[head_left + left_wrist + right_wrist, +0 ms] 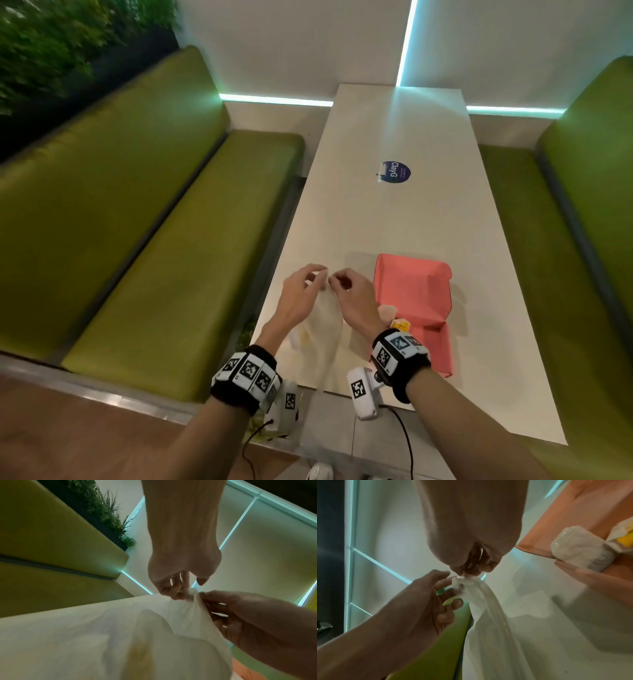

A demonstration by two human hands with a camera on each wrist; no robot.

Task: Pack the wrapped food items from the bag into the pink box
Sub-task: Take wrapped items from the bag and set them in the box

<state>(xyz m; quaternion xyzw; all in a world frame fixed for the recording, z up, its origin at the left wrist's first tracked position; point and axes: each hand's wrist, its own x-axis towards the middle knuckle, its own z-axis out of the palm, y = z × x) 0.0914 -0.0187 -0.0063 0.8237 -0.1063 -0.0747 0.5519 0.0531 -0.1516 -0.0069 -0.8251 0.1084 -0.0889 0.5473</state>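
A translucent white plastic bag (323, 318) stands on the near left part of the table, its gathered top (192, 593) raised. My left hand (317, 274) pinches that top from the left, and my right hand (337, 279) pinches it from the right. Through the plastic a yellowish wrapped item (140, 655) shows dimly. The open pink box (411, 291) lies just right of the bag. A white wrapped item (580, 550) and a yellow-and-white wrapped one (623, 536) sit at the box's near left corner.
The long white table (394, 212) carries a round blue sticker (395, 172) further back. Green bench seats (178, 260) run along both sides. A wall with light strips (274, 99) closes the far end.
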